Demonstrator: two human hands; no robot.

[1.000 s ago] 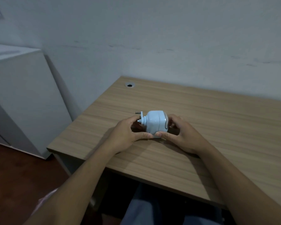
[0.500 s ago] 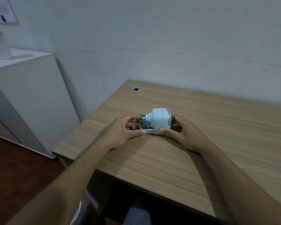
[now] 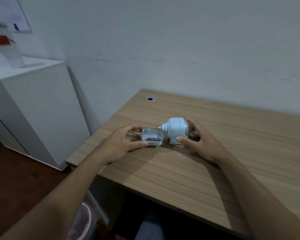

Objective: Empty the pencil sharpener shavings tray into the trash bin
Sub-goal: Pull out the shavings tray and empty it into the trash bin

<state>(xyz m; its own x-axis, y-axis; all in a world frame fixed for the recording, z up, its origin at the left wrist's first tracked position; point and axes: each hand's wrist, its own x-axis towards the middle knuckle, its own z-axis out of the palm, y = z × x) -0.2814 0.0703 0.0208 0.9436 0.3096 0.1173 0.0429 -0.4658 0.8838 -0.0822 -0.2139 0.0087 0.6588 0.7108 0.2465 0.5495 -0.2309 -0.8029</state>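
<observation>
The shavings tray [image 3: 152, 137] is held clear of the pencil sharpener [image 3: 177, 131], just to its left, above the desk [image 3: 215, 161] near the left edge. It is pinched by the left hand [image 3: 123, 143], thumb on the near wall and fingers on the far side, and is kept level with its open top up. A small heap of brown shavings [image 3: 152, 139] is seen at the bottom of it; the rest of the tray looks bare. The sharpener body is gripped by the right hand [image 3: 199, 141], fingers curled round its right end, with its base apparently on the desk. By this showing, the pulling-out step is judged done; the carrying and tipping are left. The trash bin [image 3: 84, 222], lined with a pink bag, is partly seen on the floor below the desk's near left corner, well apart from the tray. What lies inside it cannot be told.
</observation>
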